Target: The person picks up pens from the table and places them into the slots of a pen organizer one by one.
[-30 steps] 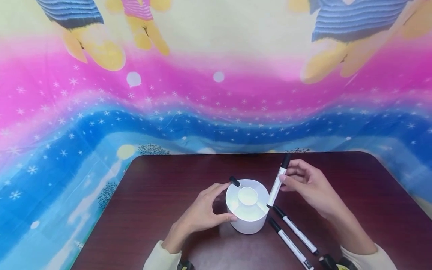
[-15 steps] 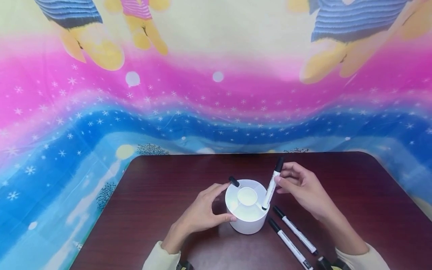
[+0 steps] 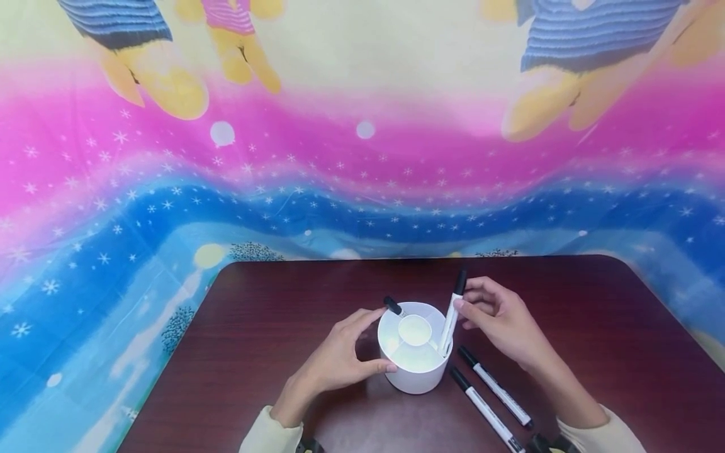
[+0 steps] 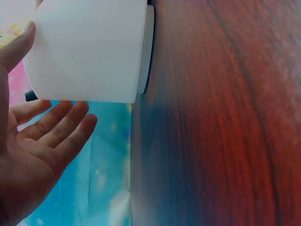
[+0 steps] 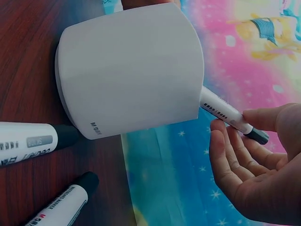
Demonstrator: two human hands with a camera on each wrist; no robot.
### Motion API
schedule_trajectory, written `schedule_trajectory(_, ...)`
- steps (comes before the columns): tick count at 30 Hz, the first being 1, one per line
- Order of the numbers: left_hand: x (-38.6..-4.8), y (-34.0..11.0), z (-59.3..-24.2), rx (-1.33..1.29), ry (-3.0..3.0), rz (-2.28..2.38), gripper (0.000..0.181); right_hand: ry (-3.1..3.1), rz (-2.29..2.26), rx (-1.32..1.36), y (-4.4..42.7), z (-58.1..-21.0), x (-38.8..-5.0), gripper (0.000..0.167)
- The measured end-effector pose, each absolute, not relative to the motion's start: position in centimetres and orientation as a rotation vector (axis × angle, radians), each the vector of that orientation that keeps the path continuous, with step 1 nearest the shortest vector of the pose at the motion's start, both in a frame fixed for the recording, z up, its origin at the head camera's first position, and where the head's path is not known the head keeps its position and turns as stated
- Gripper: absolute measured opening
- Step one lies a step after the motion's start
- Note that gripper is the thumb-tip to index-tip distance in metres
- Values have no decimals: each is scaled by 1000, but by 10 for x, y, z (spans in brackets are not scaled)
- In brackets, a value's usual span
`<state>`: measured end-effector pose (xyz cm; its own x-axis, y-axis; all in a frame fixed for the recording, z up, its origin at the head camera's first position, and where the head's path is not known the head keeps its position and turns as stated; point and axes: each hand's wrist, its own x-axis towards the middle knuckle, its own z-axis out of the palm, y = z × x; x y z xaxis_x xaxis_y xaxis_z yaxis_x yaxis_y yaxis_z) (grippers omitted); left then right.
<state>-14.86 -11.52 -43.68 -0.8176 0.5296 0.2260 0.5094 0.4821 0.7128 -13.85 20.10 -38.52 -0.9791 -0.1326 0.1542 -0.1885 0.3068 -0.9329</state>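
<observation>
A round white pen holder [image 3: 416, 380] with a ring of compartments round a central cup stands on the table. My left hand [image 3: 334, 358] holds its left side, thumb near the front rim and fingers at the back left. Between thumb and fingers my right hand [image 3: 504, 318] pinches a black-capped whiteboard marker [image 3: 451, 318], cap up and tilted. The marker's lower end is inside the holder's right compartment; in the right wrist view the holder's wall [image 5: 136, 70] hides that end. Another marker's black cap [image 3: 393, 306] pokes out at the holder's back left.
Two more whiteboard markers lie on the dark wooden table [image 3: 272, 296] to the right of the holder: a nearer one [image 3: 487, 409] and a farther one [image 3: 501, 390]. A colourful cloth [image 3: 362, 189] hangs behind the table's far edge.
My right hand has moved left and slightly down, bringing the marker from beside the rim to inside the right compartment. The left hand and the holder stay in place.
</observation>
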Motion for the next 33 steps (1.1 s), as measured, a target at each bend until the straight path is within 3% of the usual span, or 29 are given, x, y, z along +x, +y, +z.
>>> schedule_trajectory(16, -148, -115, -438, 929, 2693, 1275, 92, -2595, 1676, 336, 196, -391, -139, 31)
schedule_trajectory(33, -149, -115, -437, 928, 2694, 1274, 92, -2694, 1440, 327, 200, -384, -136, 37)
